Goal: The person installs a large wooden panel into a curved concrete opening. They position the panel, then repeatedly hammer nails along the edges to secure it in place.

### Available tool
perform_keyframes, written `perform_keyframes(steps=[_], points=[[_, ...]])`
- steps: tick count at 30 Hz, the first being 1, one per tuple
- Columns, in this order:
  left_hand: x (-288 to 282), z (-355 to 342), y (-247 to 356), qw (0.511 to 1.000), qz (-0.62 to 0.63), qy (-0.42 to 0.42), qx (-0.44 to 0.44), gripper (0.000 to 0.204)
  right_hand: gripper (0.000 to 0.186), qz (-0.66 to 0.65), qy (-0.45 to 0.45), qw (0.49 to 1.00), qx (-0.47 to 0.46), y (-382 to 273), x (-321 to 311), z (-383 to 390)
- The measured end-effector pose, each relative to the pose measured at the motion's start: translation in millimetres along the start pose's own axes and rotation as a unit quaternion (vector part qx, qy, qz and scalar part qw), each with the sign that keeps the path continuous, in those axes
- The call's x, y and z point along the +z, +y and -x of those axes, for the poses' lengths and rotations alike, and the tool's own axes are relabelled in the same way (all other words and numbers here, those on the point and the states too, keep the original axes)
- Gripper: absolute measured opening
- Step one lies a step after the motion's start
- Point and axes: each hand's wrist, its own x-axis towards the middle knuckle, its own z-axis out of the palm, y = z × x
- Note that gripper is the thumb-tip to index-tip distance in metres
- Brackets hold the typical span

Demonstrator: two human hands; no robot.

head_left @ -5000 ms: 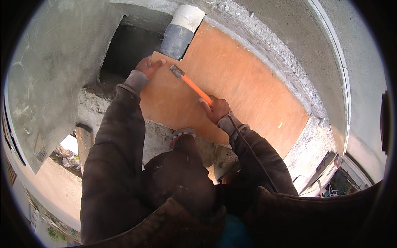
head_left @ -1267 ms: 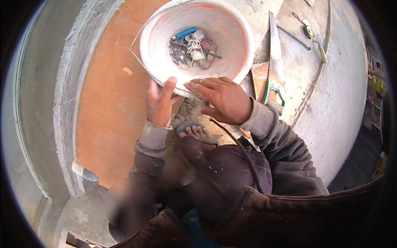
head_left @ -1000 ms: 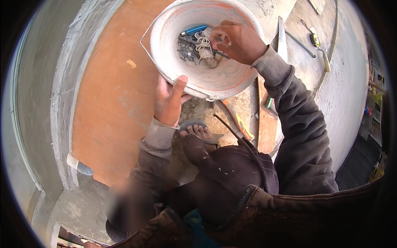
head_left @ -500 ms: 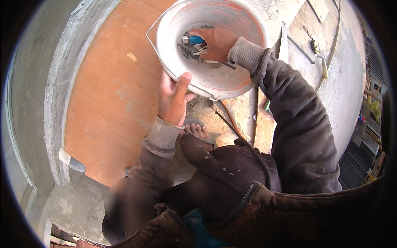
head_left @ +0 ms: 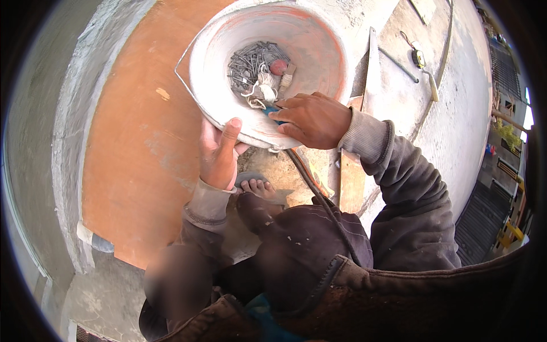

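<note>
The left hand (head_left: 219, 157) grips the near rim of a round white bowl (head_left: 319, 43), thumb over the edge, and holds it above an orange board (head_left: 134, 142). The right hand (head_left: 312, 118) is half closed at the rim and pinches a small blue thing (head_left: 272, 110) that I cannot identify. The step seems to be picking a piece out of the bowl; a next move would need a firm pinch and a steady bowl. Inside lie grey metal nails (head_left: 250, 60), white string (head_left: 257, 92) and a red lump (head_left: 278, 67). The bowl looks smooth and dusty, the board flat and stained.
</note>
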Motion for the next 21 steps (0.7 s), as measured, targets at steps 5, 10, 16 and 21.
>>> perform_keyframes(steps=[5, 10, 16, 21], points=[[0, 2, 0, 1.000, 0.001, -0.006, 0.003, 0.059, 0.033, -0.059, -0.068, 0.996, 0.009, 3, -7, -13], [0, 3, 0, 1.000, -0.002, -0.004, 0.000, 0.061, 0.060, -0.050, -0.010, 0.991, 0.124, 0, 1, -47], [3, 3, -4, 1.000, 0.001, 0.003, 0.016, 0.064, 0.073, 0.084, -0.043, 0.980, 0.176, 5, 16, -84], [6, 5, -6, 1.000, -0.010, -0.003, 0.012, 0.064, 0.051, 0.012, 0.019, 0.985, 0.169, 23, 7, -78]])
